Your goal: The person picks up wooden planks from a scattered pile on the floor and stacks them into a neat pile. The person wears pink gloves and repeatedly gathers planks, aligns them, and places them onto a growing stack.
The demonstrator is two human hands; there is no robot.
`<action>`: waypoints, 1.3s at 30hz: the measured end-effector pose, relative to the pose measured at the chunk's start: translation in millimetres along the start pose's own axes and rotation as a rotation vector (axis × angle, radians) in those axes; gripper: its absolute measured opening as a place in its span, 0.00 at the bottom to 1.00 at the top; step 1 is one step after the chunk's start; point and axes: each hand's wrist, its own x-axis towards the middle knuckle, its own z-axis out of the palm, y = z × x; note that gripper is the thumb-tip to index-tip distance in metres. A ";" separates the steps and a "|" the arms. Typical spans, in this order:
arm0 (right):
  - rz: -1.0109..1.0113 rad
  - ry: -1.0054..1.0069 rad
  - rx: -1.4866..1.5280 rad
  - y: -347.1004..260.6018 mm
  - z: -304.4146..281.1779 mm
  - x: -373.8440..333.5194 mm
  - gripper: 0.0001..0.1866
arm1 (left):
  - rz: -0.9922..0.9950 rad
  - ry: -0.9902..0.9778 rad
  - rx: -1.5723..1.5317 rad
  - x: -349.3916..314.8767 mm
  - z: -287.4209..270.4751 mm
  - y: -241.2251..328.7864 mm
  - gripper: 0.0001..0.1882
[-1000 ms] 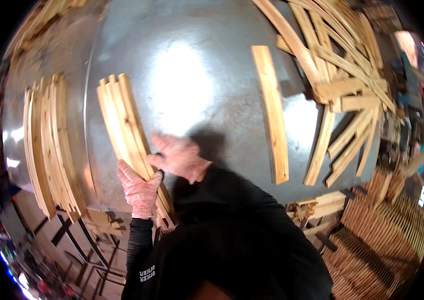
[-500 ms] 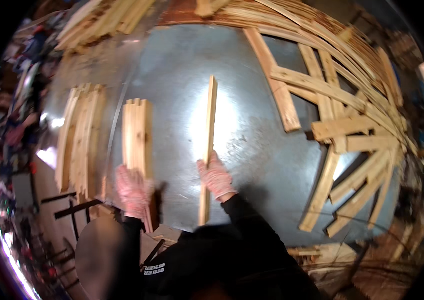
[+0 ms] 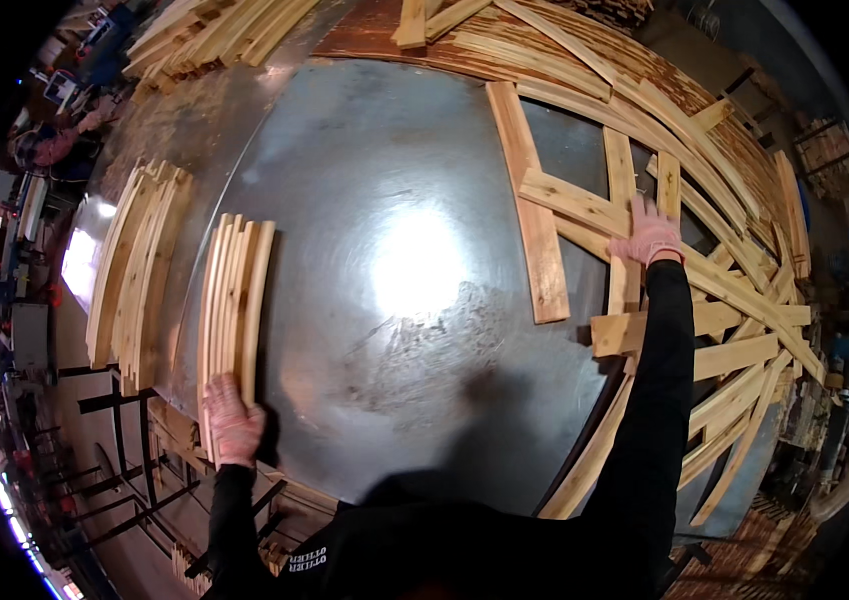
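A narrow bundle of pale wooden slats lies side by side on the metal table at my left. My left hand, in a pinkish glove, is wrapped over the bundle's near end, with the thumb along its right side. Far to the right, my right hand, gloved alike, is stretched over a loose heap of wooden boards. Its fingers are apart, resting at a crossing board and beside a short upright board. Whether the palm touches the wood is hidden.
Another slat stack lies further left, beyond a seam in the metal table. More slats lie at the far left. Long boards cover the far edge, and crossed boards spread over the right side. A dark metal frame stands lower left.
The single slat my right hand held mid-table is now in the left bundle. My right hand has let go and moved right to the board heap. My left hand stays on the bundle.
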 end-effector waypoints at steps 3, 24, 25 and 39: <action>0.080 -0.351 0.177 4.4 16.8 12.6 0.53 | 0.094 0.058 0.027 -1.1 -3.2 -34.5 0.45; 0.137 0.158 0.368 -158.8 40.5 -93.6 0.53 | -0.120 -0.783 -1.693 17.3 -47.9 295.3 0.25; 0.070 0.301 0.091 -158.6 79.5 -99.2 0.53 | -0.125 -0.679 -1.523 20.1 -48.8 288.8 0.26; 0.058 0.421 0.317 -211.3 -23.9 -158.3 0.40 | -0.321 -0.500 -1.684 49.0 20.4 287.4 0.37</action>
